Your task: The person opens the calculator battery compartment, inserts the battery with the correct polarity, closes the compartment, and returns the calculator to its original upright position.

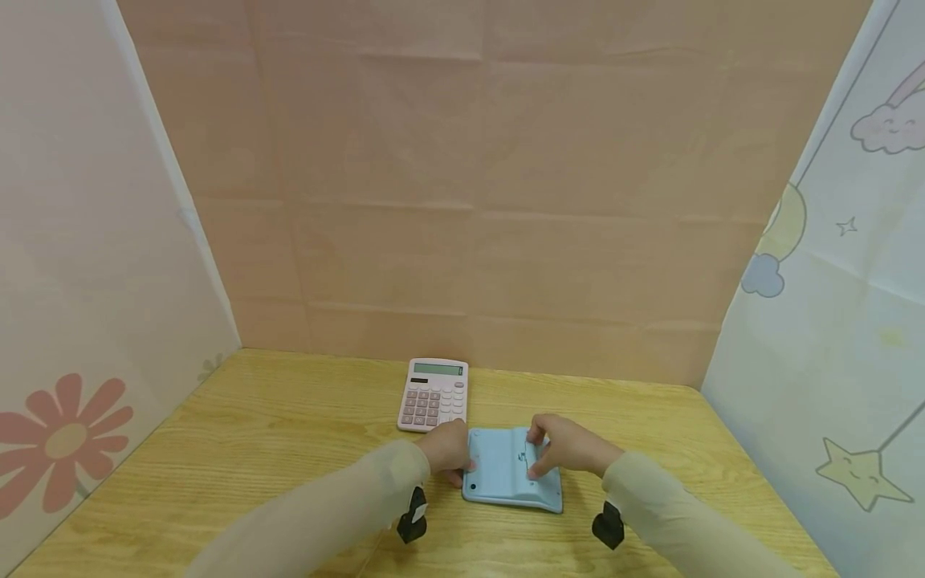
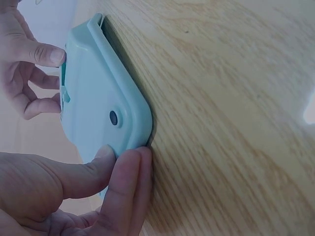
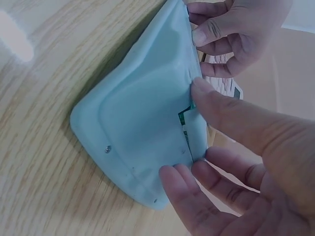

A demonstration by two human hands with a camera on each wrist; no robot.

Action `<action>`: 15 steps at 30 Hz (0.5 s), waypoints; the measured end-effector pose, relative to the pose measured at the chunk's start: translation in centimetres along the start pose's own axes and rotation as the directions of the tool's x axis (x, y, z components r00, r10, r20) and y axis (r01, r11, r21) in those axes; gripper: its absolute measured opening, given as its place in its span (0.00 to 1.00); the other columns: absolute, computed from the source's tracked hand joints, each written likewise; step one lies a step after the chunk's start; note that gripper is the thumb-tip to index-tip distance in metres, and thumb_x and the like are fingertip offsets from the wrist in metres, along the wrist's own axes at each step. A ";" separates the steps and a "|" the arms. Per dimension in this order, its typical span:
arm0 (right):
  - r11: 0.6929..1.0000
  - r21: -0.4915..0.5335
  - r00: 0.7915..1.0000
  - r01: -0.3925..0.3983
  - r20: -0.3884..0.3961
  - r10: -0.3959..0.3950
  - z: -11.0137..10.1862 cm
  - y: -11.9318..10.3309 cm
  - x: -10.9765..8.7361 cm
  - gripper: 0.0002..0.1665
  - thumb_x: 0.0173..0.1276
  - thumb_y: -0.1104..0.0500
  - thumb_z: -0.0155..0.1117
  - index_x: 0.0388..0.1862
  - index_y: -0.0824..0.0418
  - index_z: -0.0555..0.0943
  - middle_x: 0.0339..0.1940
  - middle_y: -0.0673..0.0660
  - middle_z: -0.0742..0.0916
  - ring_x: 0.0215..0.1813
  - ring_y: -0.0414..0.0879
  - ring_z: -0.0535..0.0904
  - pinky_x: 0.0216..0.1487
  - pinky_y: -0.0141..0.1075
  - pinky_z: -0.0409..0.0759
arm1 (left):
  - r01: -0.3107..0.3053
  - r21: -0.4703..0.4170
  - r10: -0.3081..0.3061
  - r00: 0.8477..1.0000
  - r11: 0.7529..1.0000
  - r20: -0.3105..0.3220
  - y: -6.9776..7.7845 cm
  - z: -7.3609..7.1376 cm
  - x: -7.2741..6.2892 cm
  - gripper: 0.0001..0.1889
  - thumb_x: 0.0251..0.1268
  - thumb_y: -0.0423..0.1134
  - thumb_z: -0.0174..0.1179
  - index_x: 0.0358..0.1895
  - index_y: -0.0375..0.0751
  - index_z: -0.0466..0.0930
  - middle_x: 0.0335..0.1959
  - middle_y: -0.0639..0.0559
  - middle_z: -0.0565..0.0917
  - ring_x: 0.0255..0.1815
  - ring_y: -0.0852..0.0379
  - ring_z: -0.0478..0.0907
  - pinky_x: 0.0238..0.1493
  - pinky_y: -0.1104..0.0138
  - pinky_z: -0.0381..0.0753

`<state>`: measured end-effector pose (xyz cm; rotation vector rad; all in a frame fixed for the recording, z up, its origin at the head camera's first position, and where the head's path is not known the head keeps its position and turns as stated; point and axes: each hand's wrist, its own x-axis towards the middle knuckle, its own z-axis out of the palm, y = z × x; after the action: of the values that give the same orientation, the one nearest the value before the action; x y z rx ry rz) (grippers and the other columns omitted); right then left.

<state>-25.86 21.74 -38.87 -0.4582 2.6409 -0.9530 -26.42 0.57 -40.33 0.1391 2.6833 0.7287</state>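
Observation:
A light blue calculator (image 1: 499,466) lies face down on the wooden table, its back facing up. My left hand (image 1: 446,448) pinches its left edge, thumb on the back and fingers along the rim, near a round black foot (image 2: 113,118). Over the raised part of the back, my right hand (image 1: 567,445) pinches the battery cover (image 3: 198,132) between thumb and fingers. The cover sits slightly out of line, with a dark green gap along one side. The calculator's keys and display are hidden underneath.
Behind the left hand, a pink calculator (image 1: 433,395) lies face up on the table (image 1: 289,449). A peach cloth (image 1: 470,201) hangs at the back edge, and patterned cloths (image 1: 824,321) stand at both sides. Black wrist devices (image 1: 609,526) hang below both sleeves.

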 end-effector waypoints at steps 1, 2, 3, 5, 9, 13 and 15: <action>1.000 -0.009 1.000 0.006 0.005 -0.006 0.0 0.0 0.0 0.27 0.46 0.63 0.81 0.40 0.63 0.74 0.39 0.55 0.79 0.34 0.46 0.73 0.34 0.37 0.73 | 0.001 0.000 -0.001 1.000 1.000 0.000 0.0 0.0 0.0 0.17 0.55 0.32 0.70 0.40 0.29 0.71 0.23 0.44 0.76 0.16 0.56 0.80 0.18 0.69 0.79; 1.000 -0.020 1.000 0.009 0.008 -0.009 0.0 0.0 0.0 0.26 0.47 0.62 0.81 0.40 0.63 0.74 0.38 0.54 0.79 0.34 0.46 0.72 0.34 0.37 0.73 | 0.002 0.001 -0.002 1.000 1.000 0.000 0.0 0.0 0.1 0.17 0.55 0.32 0.70 0.40 0.29 0.71 0.23 0.44 0.76 0.16 0.56 0.79 0.18 0.69 0.79; 0.999 -0.035 1.000 0.013 0.011 -0.013 -0.1 -0.1 0.0 0.25 0.48 0.61 0.80 0.40 0.62 0.74 0.38 0.54 0.79 0.34 0.46 0.72 0.34 0.37 0.73 | 0.004 -0.003 -0.004 1.000 1.000 0.000 0.0 0.1 0.1 0.17 0.55 0.32 0.70 0.40 0.29 0.72 0.23 0.44 0.76 0.16 0.56 0.79 0.18 0.69 0.79; 0.998 -0.052 1.000 0.018 0.015 -0.017 -0.1 -0.1 0.0 0.24 0.51 0.59 0.79 0.40 0.62 0.74 0.38 0.54 0.79 0.35 0.46 0.71 0.34 0.37 0.72 | 0.009 -0.004 -0.009 1.000 1.000 0.002 0.0 0.1 0.2 0.17 0.55 0.32 0.70 0.40 0.29 0.72 0.23 0.44 0.76 0.15 0.56 0.79 0.18 0.70 0.79; 0.998 -0.062 1.000 0.016 0.018 -0.015 -0.1 -0.2 -0.1 0.20 0.55 0.59 0.76 0.40 0.62 0.74 0.38 0.54 0.79 0.35 0.46 0.71 0.34 0.37 0.72 | 0.021 -0.007 -0.021 1.000 1.000 0.003 -0.1 0.2 0.3 0.17 0.56 0.32 0.70 0.41 0.29 0.72 0.23 0.44 0.77 0.15 0.56 0.79 0.17 0.70 0.79; 0.999 -0.053 1.000 0.006 0.008 -0.006 0.0 -0.3 0.0 0.20 0.55 0.61 0.76 0.40 0.62 0.73 0.38 0.54 0.79 0.35 0.47 0.71 0.35 0.38 0.72 | 0.026 -0.016 -0.025 1.000 1.000 0.005 -0.1 0.2 0.4 0.17 0.56 0.32 0.70 0.41 0.29 0.71 0.23 0.43 0.77 0.14 0.56 0.79 0.16 0.71 0.78; 0.998 -0.059 1.000 -0.002 -0.002 0.002 0.0 -0.4 0.0 0.21 0.54 0.61 0.77 0.40 0.62 0.73 0.37 0.54 0.78 0.36 0.47 0.70 0.35 0.39 0.71 | 0.027 -0.017 -0.026 1.000 0.999 0.006 -0.2 0.2 0.5 0.17 0.56 0.32 0.70 0.40 0.30 0.71 0.23 0.43 0.77 0.14 0.56 0.79 0.16 0.71 0.77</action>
<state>-25.78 21.42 -38.62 -0.4686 2.6765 -0.8779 -26.78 0.64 -40.75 0.1010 2.6673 0.7421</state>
